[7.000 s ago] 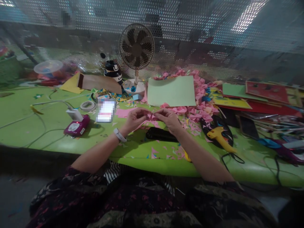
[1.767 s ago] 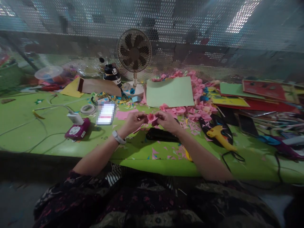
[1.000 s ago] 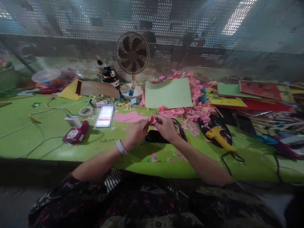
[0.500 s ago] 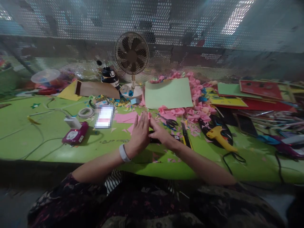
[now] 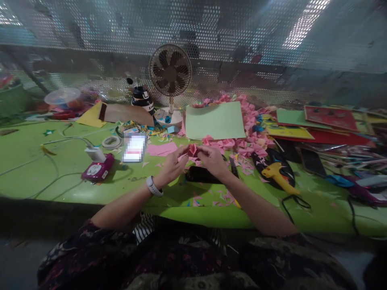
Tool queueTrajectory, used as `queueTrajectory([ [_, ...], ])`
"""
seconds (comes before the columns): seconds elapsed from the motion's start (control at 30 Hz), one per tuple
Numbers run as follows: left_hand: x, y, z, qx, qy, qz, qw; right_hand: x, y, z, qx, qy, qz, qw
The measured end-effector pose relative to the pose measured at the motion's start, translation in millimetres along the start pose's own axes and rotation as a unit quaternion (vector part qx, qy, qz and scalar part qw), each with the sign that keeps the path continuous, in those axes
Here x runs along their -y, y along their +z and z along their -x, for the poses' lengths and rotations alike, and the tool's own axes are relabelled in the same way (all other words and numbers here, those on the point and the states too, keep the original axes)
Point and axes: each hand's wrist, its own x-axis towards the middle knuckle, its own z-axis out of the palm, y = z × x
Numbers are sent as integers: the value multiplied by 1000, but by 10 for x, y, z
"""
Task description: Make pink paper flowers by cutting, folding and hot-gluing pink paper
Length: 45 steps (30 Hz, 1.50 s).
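Note:
Between my fingertips is a small pink paper flower (image 5: pixel 192 150), held just above the bench. My left hand (image 5: pixel 174 164) pinches its left side and my right hand (image 5: pixel 211 161) grips its right side. Beneath my hands lies a black flat object (image 5: pixel 202 175), partly covered by my right hand. A utility knife (image 5: pixel 234 166) shows just right of my right wrist. Pink paper strips (image 5: pixel 161 149) lie to the left, past my left fingers. Beyond my hands, a pale green sheet (image 5: pixel 215 121) rests against a heap of pink folded paper pieces (image 5: pixel 250 117).
A fan (image 5: pixel 170 72) and a black bottle (image 5: pixel 142 100) stand at the back. On the left are a lit phone (image 5: pixel 134 148), a tape roll (image 5: pixel 111 142) and a purple power adapter (image 5: pixel 97 168). A yellow glue gun (image 5: pixel 278 177) with its cable lies on the right.
Half a second ago my palms were pressed flat together around the pink paper. Now they have parted, and the flower shows between my fingertips. Earlier I was folding the pink paper with both hands.

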Motion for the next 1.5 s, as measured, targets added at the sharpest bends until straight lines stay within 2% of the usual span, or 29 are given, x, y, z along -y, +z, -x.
queueTrajectory([
  [0.17, -21, -34, -27, -50, 25, -22, 998, -25, 7, -10, -53, -19, 2, 998],
  [0.43, -51, -43, -60, -37, -22, 96, 994, 4, 9, -17, -10, 14, -70, 997],
  [0.7, -26, -73, -93, -75, -50, 103, 991, -44, 76, -13, -25, 26, -134, 990],
  [0.83, -21, -66, -94, -66, -99, 190, 974, -22, 83, -3, -27, 38, -148, 988],
  [0.93, -26, -59, -92, -70, -112, 226, 965, -12, 98, 4, -29, 46, -179, 982],
  [1.3, -40, -44, -77, -72, -101, 247, 961, 78, 77, 32, -8, 87, -207, 974],
  [1.5, -73, -48, -81, -50, -163, 254, 952, 91, 97, 21, -29, 107, -234, 966],
])
